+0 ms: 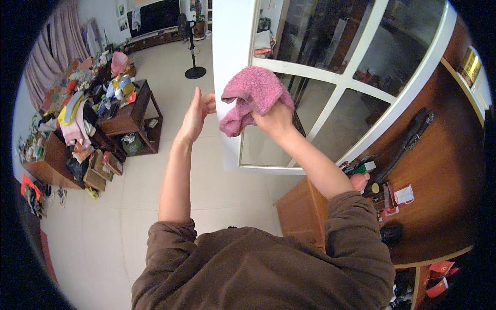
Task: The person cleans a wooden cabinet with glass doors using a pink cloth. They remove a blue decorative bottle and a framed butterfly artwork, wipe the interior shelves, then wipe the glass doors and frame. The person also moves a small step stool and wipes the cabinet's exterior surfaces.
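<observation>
My right hand (273, 120) grips a pink terry cloth (257, 91), which hangs folded over the fingers and hides most of them. The cloth is in front of a white-framed glass door (294, 68), near its outer edge; whether it touches the frame I cannot tell. My left hand (197, 116) is raised to the left of that edge, empty, with the thumb up and the fingers pointing towards the white edge. The fingertips come close to the edge or reach behind it. Dark reflections show in the glass panes (350, 116).
At right stands a wooden cabinet (434, 186) with a pink vase (359, 181) and a dark umbrella-like item (407, 143). Across the tiled floor (221, 190) are a black pedestal fan (195, 73), a cluttered side table (128, 116), a clothes-laden sofa (69, 93) and cardboard boxes (97, 170).
</observation>
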{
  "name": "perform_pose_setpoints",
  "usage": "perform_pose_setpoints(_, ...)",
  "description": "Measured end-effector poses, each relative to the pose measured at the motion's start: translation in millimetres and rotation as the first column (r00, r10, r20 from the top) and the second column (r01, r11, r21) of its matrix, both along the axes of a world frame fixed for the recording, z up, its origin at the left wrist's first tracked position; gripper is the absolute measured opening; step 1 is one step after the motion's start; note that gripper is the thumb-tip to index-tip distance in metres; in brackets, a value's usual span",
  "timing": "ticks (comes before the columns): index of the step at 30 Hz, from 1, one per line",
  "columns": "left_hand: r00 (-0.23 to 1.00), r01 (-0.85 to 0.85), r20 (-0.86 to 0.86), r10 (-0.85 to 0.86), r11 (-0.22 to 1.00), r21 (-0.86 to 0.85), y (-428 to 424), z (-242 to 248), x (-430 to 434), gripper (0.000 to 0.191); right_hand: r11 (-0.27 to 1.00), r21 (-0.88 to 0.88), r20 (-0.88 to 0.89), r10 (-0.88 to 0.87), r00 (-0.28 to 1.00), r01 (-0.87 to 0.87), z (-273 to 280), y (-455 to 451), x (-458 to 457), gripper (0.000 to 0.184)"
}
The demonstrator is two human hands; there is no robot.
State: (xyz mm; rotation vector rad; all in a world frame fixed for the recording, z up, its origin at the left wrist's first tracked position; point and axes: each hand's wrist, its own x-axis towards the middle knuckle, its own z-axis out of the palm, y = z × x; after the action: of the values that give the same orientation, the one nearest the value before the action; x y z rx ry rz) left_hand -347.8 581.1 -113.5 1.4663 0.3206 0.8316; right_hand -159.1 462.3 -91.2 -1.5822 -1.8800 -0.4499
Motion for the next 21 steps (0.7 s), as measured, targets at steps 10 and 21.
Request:
perform_pose_setpoints(10,0.851,-0.509,-0.01,0.526,0.828,0.237,-42,-8,19,0.043,0.696,0.645,-0.023,-0.394,0.919,0.315,63,-55,113,0.04)
perform_pose_setpoints(21,0.779,-0.627,0.147,0.61,0.755,0.192,-46,-14,25,0.04,0.685,0.581,-0.776,0.304,0.552,0.44,-64,-128,135,0.041)
